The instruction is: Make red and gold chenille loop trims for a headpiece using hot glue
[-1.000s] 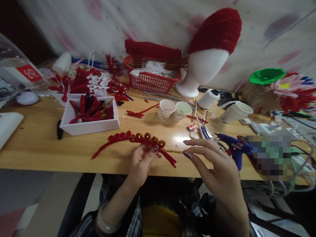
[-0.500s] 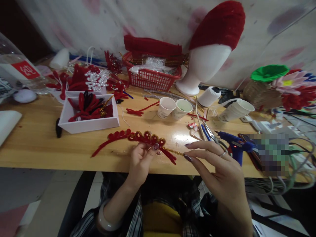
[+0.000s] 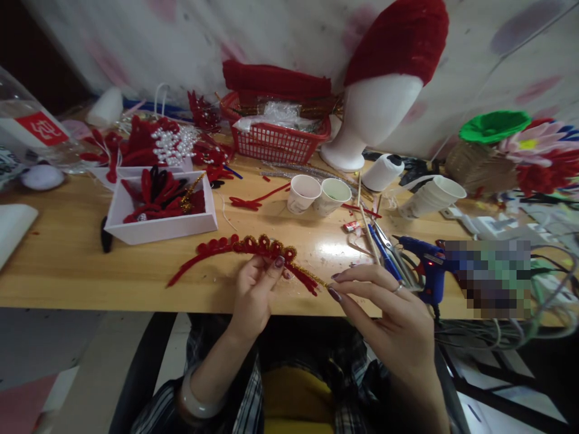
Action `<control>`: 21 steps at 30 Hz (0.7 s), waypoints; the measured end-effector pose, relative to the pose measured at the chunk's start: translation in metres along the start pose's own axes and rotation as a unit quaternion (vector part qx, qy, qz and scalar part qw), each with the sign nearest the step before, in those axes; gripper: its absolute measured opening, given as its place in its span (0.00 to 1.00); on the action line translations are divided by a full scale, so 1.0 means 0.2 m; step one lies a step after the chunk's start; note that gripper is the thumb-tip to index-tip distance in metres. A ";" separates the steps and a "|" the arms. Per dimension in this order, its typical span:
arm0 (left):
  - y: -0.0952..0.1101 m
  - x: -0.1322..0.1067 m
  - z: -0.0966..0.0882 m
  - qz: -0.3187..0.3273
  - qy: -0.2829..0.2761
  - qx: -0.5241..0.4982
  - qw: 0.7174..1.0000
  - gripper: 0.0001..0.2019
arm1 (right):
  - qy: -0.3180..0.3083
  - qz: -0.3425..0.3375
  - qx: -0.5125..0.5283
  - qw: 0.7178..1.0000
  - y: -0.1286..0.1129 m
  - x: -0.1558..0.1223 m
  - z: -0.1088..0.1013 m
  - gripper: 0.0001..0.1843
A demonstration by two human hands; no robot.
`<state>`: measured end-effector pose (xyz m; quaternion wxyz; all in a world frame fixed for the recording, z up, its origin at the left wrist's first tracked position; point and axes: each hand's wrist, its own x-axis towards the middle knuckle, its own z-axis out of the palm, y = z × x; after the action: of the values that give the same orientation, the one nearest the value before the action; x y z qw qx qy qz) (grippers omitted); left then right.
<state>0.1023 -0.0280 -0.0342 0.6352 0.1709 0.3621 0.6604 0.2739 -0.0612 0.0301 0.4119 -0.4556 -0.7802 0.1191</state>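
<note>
Wooden surface [image 3: 67, 271]; above its front, a red looped band [image 3: 251, 250], presumably light, bendable, best held by its base; left hand [image 3: 254, 295], fingers clamped there; gold strand [image 3: 310, 273]; right hand [image 3: 389, 319], fingers apparently pinching the strand's tip.

Tally by kind

Hands [image 3: 253, 295] [image 3: 391, 319], two, lower centre. Red ornament [image 3: 248, 246], one, centre. Upright paper cups [image 3: 304, 196] [image 3: 335, 198], two, centre; tipped stack [image 3: 429, 200], one, right, number inside unclear. Glue gun [image 3: 433, 265], one, right. Dummy head [image 3: 384, 111], one, upper right.
</note>
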 end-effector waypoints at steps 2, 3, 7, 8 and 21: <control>0.00 0.00 0.00 -0.002 0.003 -0.007 1.000 0.15 | 0.003 -0.002 0.007 1.000 0.00 0.00 0.01 0.12; 0.01 0.00 0.01 -0.003 0.004 -0.010 1.000 0.15 | 0.005 -0.002 0.010 1.000 0.00 0.00 0.01 0.12; 0.01 0.00 0.01 -0.005 0.001 -0.012 1.000 0.14 | 0.008 0.000 0.019 1.000 0.00 0.00 0.02 0.13; 0.01 0.00 0.01 -0.004 0.001 -0.012 1.000 0.13 | 0.008 0.001 0.019 1.000 0.00 -0.01 0.02 0.13; 0.01 0.00 0.01 -0.005 0.010 -0.027 1.000 0.15 | 0.009 0.001 0.032 0.999 0.01 -0.05 0.07 0.12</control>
<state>0.1020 -0.0271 -0.0310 0.6389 0.1458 0.3514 0.6686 0.2674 -0.0661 0.0141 0.4331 -0.4444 -0.7715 0.1404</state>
